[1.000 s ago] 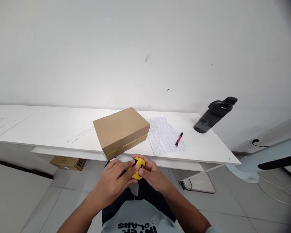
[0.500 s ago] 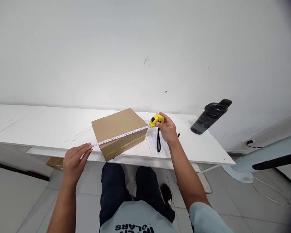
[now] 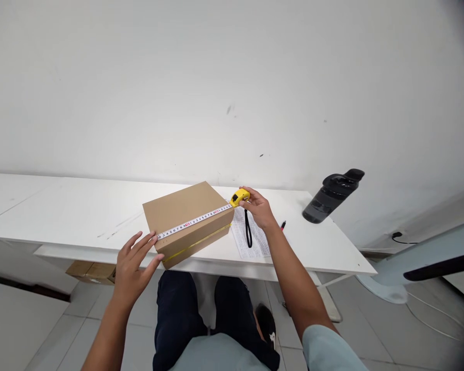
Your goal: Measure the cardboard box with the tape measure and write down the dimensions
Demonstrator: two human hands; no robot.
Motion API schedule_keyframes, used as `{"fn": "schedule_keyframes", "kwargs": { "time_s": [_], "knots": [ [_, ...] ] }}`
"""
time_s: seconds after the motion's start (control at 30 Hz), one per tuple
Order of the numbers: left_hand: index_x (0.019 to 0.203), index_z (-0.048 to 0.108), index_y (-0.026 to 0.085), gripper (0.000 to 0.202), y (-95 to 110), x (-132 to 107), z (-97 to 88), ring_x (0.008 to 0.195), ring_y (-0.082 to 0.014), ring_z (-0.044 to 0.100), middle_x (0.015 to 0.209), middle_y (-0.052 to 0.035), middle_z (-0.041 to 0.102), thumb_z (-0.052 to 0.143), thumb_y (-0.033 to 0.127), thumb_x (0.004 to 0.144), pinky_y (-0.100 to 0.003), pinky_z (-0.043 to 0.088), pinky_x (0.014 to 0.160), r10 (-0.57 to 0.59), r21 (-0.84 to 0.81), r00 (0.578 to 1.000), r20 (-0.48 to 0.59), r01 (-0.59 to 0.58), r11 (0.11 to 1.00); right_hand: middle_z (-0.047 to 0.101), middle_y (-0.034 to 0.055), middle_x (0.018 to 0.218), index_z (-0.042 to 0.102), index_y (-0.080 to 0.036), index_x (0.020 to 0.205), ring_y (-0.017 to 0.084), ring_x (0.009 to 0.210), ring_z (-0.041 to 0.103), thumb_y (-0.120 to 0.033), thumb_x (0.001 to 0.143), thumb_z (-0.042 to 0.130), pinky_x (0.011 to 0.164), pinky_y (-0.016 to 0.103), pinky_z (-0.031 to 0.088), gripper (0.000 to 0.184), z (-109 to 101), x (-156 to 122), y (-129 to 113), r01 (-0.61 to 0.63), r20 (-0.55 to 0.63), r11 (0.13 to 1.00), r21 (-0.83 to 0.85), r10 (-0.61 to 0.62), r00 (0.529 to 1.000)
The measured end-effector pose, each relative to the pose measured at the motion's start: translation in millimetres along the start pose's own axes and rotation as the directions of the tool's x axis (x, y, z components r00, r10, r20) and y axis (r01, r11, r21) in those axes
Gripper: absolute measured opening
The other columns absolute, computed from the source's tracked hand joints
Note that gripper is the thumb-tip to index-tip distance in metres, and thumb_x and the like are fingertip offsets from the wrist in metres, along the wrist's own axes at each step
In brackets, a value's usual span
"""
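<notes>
A brown cardboard box (image 3: pixel 185 206) sits at a slant on the white table, its near corner reaching the front edge. Across its top, along the near long edge, lies the white blade of a tape measure (image 3: pixel 240 197) with a yellow case. My right hand (image 3: pixel 257 207) is closed around that case at the box's right end; a black wrist strap hangs below it. At the left end, my left hand (image 3: pixel 136 263) holds the blade's tip against the box edge with its fingertips, thumb lower on the box's side. Its other fingers are spread.
A written sheet of paper (image 3: pixel 251 237) lies right of the box, partly under the strap, with a pen (image 3: pixel 283 225) beside it. A dark bottle (image 3: pixel 328 198) stands farther right. Beneath the table is another cardboard box (image 3: pixel 90 271). The wall (image 3: pixel 232 93) rises behind.
My left hand has moved right to the box edge, its fingers more spread. The tape case has come in against the box's right end, and the blade now lies on the top.
</notes>
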State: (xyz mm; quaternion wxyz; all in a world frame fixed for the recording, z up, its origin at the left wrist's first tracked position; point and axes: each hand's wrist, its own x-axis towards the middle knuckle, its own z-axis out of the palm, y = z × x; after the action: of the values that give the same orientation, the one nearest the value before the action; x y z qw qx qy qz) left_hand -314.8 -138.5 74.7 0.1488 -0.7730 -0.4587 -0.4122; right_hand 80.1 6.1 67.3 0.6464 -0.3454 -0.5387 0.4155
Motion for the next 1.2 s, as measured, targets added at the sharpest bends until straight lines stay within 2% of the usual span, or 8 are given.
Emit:
{"fn": "schedule_keyframes", "kwargs": {
  "time_s": [0.2,0.33,0.53,0.7,0.83,0.93,1.1,1.2],
  "knots": [
    [0.104,0.072,0.025,0.017,18,-2,11.6,0.100,-0.0219,0.072,0.104,-0.0044,0.078,0.071,0.018,0.089,-0.043,0.055,0.092,-0.130,-0.143,0.971,-0.199,0.102,0.984,0.069,0.0061,0.128,0.071,-0.027,0.118,0.024,0.116,0.062,-0.034,0.065,0.089,0.102,0.044,0.052,0.057,-1,-1,-27,0.014,-0.016,1.000,-0.028,-0.014,1.000],
    [0.104,0.071,0.023,0.025,38,-6,-0.2,0.089,-0.0191,0.072,0.097,-0.0030,0.079,0.075,0.010,0.083,-0.039,0.054,0.087,-0.031,-0.050,0.948,-0.318,0.016,0.999,0.065,0.0050,0.123,0.069,-0.031,0.125,0.023,0.114,0.061,-0.031,0.072,0.088,0.097,0.040,0.055,0.056,-1,-44,-56,0.034,0.001,0.995,-0.093,-0.034,0.999],
    [0.101,0.071,0.026,0.021,103,-8,-5.1,0.083,-0.0163,0.068,0.090,0.0007,0.079,0.077,0.015,0.084,-0.040,0.055,0.089,0.266,-0.173,0.954,-0.136,-0.287,0.942,0.054,0.0048,0.122,0.065,-0.036,0.135,0.019,0.106,0.059,-0.030,0.083,0.080,0.092,0.032,0.055,0.054,28,-155,-62,-0.190,0.303,0.981,-0.045,0.194,0.933],
    [0.096,0.072,0.022,0.010,132,-30,34.3,0.091,-0.0167,0.068,0.093,-0.0038,0.075,0.074,0.019,0.087,-0.036,0.056,0.088,0.220,-0.420,0.974,-0.059,-0.224,0.879,0.060,0.0018,0.108,0.067,-0.033,0.128,0.016,0.093,0.059,-0.034,0.080,0.083,0.082,0.028,0.052,0.051,48,-219,-27,-0.497,0.281,0.846,0.195,0.437,0.855],
    [0.095,0.071,0.022,0.009,131,-52,55.0,0.109,-0.0192,0.064,0.122,-0.0103,0.068,0.065,0.029,0.094,-0.036,0.056,0.089,0.182,-0.529,0.980,0.085,-0.110,0.842,0.065,0.0003,0.099,0.069,-0.027,0.118,0.015,0.088,0.061,-0.037,0.072,0.090,0.080,0.028,0.050,0.052,55,-248,-4,-0.617,0.245,0.670,0.414,0.570,0.784],
    [0.109,0.070,0.023,0.033,126,-51,54.0,0.122,-0.0245,0.059,0.136,-0.0155,0.060,0.054,0.050,0.097,-0.041,0.053,0.095,0.280,-0.448,0.947,0.157,-0.184,0.875,0.066,0.0013,0.100,0.068,-0.024,0.114,0.016,0.089,0.064,-0.036,0.070,0.091,0.081,0.030,0.051,0.052,54,-257,2,-0.642,0.233,0.576,0.505,0.626,0.744],
    [0.132,0.061,0.024,0.046,93,-4,21.2,0.133,-0.0312,0.052,0.135,-0.0164,0.062,0.069,0.042,0.090,-0.053,0.038,0.113,0.349,-0.074,0.927,0.137,-0.341,0.937,0.066,-0.0016,0.102,0.059,-0.030,0.129,0.015,0.091,0.067,-0.024,0.065,0.094,0.083,0.030,0.053,0.074,60,-253,19,-0.647,0.279,0.514,0.564,0.619,0.735],
    [0.139,0.057,0.033,0.061,56,36,1.0,0.138,-0.0358,0.048,0.139,-0.0109,0.063,0.077,0.042,0.083,-0.063,0.024,0.120,0.227,0.161,0.966,0.123,-0.245,0.956,0.066,0.0005,0.104,0.049,-0.028,0.141,0.019,0.089,0.070,-0.024,0.057,0.097,0.078,0.036,0.057,0.096,81,-240,44,-0.755,0.492,0.412,0.510,0.581,0.649]
  ]
}}
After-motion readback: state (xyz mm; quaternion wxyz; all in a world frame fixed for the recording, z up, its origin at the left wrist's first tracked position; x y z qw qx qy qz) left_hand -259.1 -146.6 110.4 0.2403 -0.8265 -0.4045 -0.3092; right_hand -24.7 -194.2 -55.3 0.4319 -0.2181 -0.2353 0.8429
